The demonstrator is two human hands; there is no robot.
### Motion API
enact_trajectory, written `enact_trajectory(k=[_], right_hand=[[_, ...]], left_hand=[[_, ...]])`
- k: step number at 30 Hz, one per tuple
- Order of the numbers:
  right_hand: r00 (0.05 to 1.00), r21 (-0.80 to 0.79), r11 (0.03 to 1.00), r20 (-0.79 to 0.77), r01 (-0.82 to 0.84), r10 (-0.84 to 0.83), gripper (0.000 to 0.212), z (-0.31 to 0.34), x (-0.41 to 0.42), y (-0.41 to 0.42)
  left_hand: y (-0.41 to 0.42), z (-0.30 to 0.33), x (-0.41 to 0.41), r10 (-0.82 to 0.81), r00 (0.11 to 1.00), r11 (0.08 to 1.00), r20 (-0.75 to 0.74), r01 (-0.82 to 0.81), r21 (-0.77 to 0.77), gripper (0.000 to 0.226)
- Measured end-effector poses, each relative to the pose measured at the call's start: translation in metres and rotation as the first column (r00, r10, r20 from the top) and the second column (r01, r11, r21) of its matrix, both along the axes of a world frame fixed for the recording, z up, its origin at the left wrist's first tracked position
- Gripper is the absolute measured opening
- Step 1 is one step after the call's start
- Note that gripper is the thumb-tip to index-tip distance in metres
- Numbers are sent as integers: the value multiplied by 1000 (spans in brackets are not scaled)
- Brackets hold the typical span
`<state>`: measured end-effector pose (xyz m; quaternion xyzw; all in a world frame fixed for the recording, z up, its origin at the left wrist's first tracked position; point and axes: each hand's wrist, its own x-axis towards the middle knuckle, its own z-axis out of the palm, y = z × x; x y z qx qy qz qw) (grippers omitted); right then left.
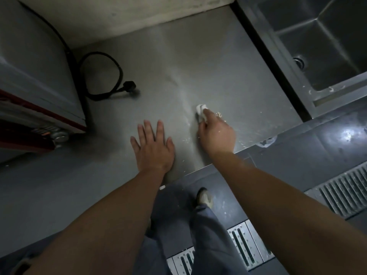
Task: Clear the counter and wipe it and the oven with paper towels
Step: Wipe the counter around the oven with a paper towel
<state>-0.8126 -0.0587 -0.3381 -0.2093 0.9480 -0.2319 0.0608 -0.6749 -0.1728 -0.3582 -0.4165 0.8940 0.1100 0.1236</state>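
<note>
Counter (198, 62), steel, crumb-strewn near its right front edge. Oven (35, 80) set at far left, black cord (103, 76) coiled beside it. Left hand (153, 147) laid flat, fingers spread. Paper towel (201, 113), wadded, is gripped by right hand (216, 133), pressed onto counter centre.

A: Which obstacles stand on the counter (198, 62)?

B: The oven (37, 76) fills the left side. Its black cord (103, 76) lies looped just beside it, plug end toward the centre.

A: And on the right?

B: The sink (327, 46) bounds it. Bare steel lies between cord and sink, back to the wall (139, 18).
</note>
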Motion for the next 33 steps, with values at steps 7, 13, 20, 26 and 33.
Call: enact_trajectory(k=[7, 13, 20, 26, 33], right_hand=[[982, -54, 987, 98, -155, 159, 42, 3, 52, -39], [983, 40, 993, 151, -107, 100, 40, -3, 30, -35], [987, -86, 996, 156, -27, 40, 35, 22, -45, -20], [996, 101, 992, 59, -79, 74, 42, 18, -146, 15], [960, 247, 928, 85, -281, 268, 33, 0, -138, 21]], left_hand=[[-4, -6, 8, -42, 998, 999, -42, 42, -6, 65], [-7, -7, 9, -65, 998, 997, -21, 64, -34, 65], [-5, -4, 8, -51, 999, 998, 11, 52, -35, 64], [-5, -5, 6, -54, 998, 997, 32, 55, -60, 65], [-6, -7, 8, -61, 998, 995, 11, 62, -74, 65]])
